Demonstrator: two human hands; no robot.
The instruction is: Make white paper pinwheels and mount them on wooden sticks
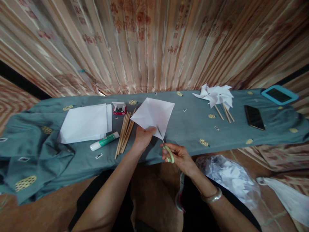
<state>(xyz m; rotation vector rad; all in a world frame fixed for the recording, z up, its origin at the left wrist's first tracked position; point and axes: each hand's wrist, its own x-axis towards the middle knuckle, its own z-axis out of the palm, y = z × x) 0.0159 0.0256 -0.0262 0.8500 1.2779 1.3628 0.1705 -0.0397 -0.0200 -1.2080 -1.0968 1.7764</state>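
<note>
My left hand pinches the near edge of a white square sheet of paper, holding it up over a table draped in grey-green cloth. My right hand grips green-handled scissors, whose blades enter the sheet at its lowest corner. A bundle of wooden sticks lies just left of my left hand, next to a glue tube.
A stack of white paper and a small red box sit at the left. Finished paper pinwheels on sticks, a black phone and a blue-framed tablet lie at the right. A plastic bag of paper scraps rests on the floor.
</note>
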